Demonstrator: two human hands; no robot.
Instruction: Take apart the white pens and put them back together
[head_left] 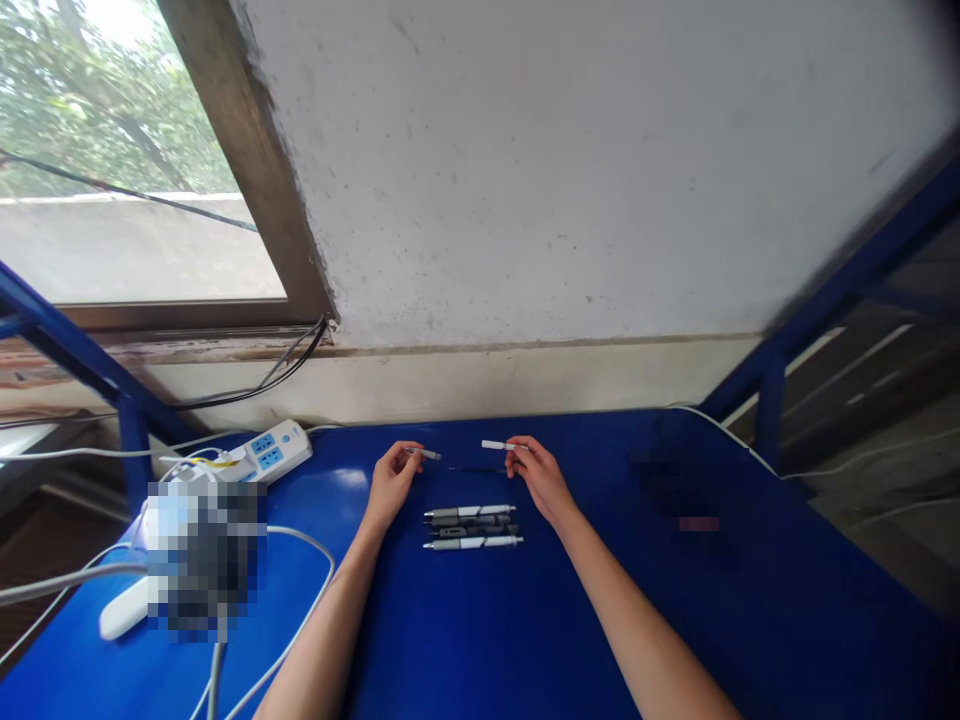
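Note:
My left hand [395, 480] is closed on a short grey pen part [426, 453], whose tip points right. Across from it, my right hand [536, 473] pinches a white pen barrel [495, 445] that points left. A thin dark refill [474, 469] lies level between the hands, its right end at my right fingers; whether they grip it I cannot tell. Nearer to me, several pens lie side by side on the blue table [465, 620]: a white and grey pen [472, 543] in front, a dark pen [457, 531] behind it, and another white pen [480, 511] farther back.
A white power strip [285, 450] with plugs and cables stands at the back left. A grey cable [322, 550] loops over the table's left side. Blurred blocks hide something beside it. Blue metal bars [771, 400] rise at both sides, and a wall [525, 200] stands behind.

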